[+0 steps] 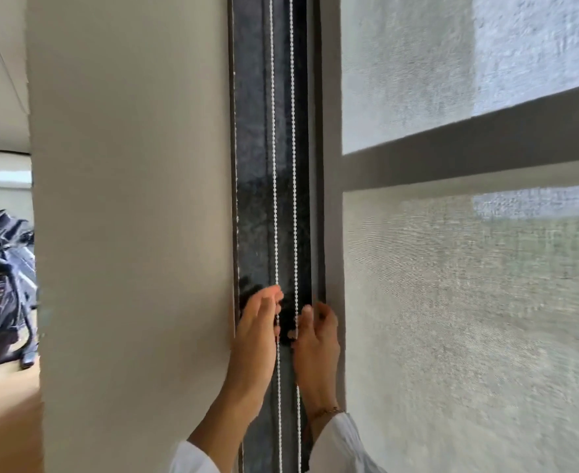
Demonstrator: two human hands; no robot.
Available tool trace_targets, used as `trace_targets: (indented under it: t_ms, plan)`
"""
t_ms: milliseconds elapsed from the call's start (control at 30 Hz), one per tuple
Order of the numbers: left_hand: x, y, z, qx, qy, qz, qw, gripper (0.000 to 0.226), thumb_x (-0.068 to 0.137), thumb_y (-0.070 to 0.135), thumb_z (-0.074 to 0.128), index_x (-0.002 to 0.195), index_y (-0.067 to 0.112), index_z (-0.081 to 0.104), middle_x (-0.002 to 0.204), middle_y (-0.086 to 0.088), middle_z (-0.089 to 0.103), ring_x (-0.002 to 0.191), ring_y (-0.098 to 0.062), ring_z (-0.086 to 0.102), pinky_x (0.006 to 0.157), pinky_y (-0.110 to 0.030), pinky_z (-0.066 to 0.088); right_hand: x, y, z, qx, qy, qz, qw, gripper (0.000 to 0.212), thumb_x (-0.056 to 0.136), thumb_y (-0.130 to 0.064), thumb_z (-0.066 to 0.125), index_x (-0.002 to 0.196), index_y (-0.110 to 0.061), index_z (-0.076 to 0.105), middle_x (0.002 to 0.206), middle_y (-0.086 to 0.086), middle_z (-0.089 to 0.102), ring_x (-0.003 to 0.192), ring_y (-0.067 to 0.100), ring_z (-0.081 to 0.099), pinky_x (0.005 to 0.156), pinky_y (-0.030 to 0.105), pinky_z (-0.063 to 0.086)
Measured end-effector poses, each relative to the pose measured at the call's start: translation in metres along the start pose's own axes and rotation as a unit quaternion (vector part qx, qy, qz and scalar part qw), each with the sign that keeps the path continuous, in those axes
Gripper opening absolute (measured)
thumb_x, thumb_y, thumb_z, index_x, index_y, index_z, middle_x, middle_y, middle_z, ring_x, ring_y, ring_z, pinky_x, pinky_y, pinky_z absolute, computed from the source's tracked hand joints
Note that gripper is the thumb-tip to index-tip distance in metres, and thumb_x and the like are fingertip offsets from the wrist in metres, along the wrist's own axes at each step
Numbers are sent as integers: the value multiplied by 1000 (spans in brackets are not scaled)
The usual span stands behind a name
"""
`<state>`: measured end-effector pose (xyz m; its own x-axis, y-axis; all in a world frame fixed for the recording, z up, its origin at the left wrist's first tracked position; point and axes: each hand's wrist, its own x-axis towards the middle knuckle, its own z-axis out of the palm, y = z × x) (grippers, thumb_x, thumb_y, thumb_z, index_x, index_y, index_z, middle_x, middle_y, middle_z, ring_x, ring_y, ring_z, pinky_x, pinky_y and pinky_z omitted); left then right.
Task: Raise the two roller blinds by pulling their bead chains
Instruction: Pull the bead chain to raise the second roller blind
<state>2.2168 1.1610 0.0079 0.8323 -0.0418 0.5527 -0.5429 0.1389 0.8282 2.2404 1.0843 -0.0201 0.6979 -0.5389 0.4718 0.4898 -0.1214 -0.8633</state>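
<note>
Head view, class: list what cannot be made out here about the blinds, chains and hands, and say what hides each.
- Tops of the two bead chains and the rollers: cut off by the upper edge.
- Chain bottoms: cut off by the lower edge.
- Left hand and right hand grip: fingers curl away, backs face the camera.
- View behind the right blind: blurred by its weave.
</note>
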Motion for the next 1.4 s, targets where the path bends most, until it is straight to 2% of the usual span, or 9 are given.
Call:
trace_targets:
  t_ms: [67, 200, 367, 633, 833, 1000, 1233, 1333, 1400]
  plan:
    - [8, -6, 1, -6, -5, 15, 1000, 36, 90, 53, 35, 113, 34, 56, 124, 8, 58, 119, -7, 51, 108, -40, 37, 14, -4, 6, 39, 11, -12, 999, 27, 91, -42, 43, 104, -22, 55, 90, -1, 67, 78, 14, 63, 75, 34, 53]
    - [19, -10, 3, -53, 15, 45, 997, 28, 95, 39, 33, 107, 33, 57, 119, 7, 59, 116, -7, 53, 106, -36, 40, 23, -14, -1, -16, 82, -82, 993, 41, 92, -42, 43, 68, -15, 63, 59, -6, 60, 55, 2, 51, 54, 11, 39]
    - [32, 1, 16, -68, -3, 76, 995, 29, 92, 26, 47, 121, 22, 51, 121, 9, 56, 107, 7, 50, 81, 1, 40, -1, -19, -14, -61, 126, -173, 975, 46, 89, -45, 39, 56, -16, 53, 45, -7, 49, 45, 5, 42, 47, 15, 34]
    - [49, 48, 24, -148, -90, 43, 984, 30, 93, 32, 47, 119, 19, 52, 122, 2, 57, 115, -12, 53, 102, -31, 41, -37, -31, -28, -143, 206, -258, 933, 53, 83, -61, 32, 53, -19, 43, 44, -9, 45, 38, 9, 33, 40, 17, 21]
    - [27, 91, 14, -188, -182, 53, 964, 18, 96, 32, 37, 105, 30, 53, 117, 4, 58, 115, -13, 52, 106, -38, 39, -87, -54, -20, -164, 250, -285, 911, 61, 81, -71, 28, 49, -20, 39, 42, -8, 41, 36, 8, 31, 39, 9, 21]
    - [7, 97, 7, -106, -189, 91, 972, 49, 90, 37, 50, 134, 18, 39, 143, -5, 43, 130, -21, 41, 111, -39, 32, -143, -78, 3, -201, 268, -323, 885, 52, 86, -64, 29, 58, -22, 42, 43, -12, 41, 37, 6, 34, 40, 7, 22]
    - [-28, 100, 11, -24, -314, -36, 948, 98, 74, 34, 74, 144, 17, 7, 155, -11, 19, 141, -32, 22, 114, -44, 22, -215, -130, 9, -218, 330, -367, 842, 44, 88, -59, 35, 52, -32, 39, 40, -16, 41, 34, 3, 32, 42, 5, 21]
    - [-41, 107, 6, -50, -333, -71, 939, 85, 80, 29, 68, 143, 14, 12, 145, -11, 36, 132, -31, 38, 104, -39, 36, -237, -150, 6, -225, 361, -357, 832, 41, 85, -59, 37, 52, -35, 38, 40, -15, 44, 34, 4, 33, 40, 6, 22]
    - [-54, 113, -6, -140, -329, -105, 928, 58, 86, 26, 60, 135, 12, 33, 110, -5, 59, 100, -24, 59, 81, -31, 49, -246, -158, 4, -236, 374, -337, 831, 37, 84, -53, 40, 53, -33, 41, 40, -15, 45, 35, 6, 35, 40, 8, 23]
